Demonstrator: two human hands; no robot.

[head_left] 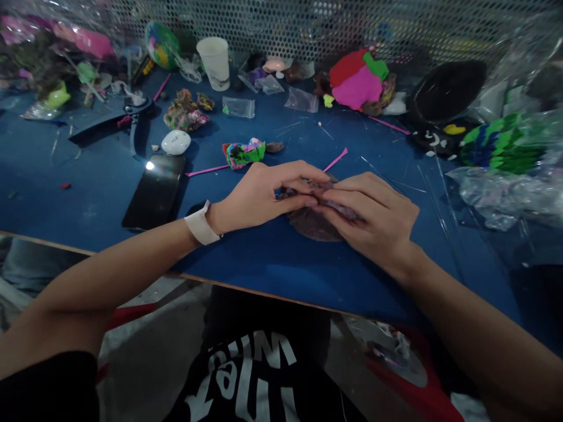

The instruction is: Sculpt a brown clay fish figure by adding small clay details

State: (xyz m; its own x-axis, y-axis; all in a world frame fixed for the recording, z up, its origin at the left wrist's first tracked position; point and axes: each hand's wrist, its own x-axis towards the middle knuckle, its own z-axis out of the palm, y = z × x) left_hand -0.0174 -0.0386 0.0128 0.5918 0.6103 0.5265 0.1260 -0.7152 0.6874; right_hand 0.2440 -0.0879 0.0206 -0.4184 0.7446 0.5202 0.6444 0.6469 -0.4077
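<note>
My left hand [281, 190], with a white band on the wrist, pinches the near and far sides of a brownish-purple lump of modelling clay. From the right, my right hand [372, 214] presses its fingertips on the same lump, so the two hands almost meet. Under the fingers lies a flat, dark brown sheet of modelling clay [314, 227] on the blue table [264, 258]. Much of the lump is hidden by my fingers. Just beyond my hands a pink strip [336, 159] sticks out, and a multicoloured clay piece [244, 153] rests to the left.
A black phone [153, 192], a white case [176, 142] and dark-handled pliers [136, 114] lie on the left. Farther back stand a paper cup [215, 63] and a red-and-pink clay shape [358, 82]. Clear plastic wrap [505, 190] covers the right side.
</note>
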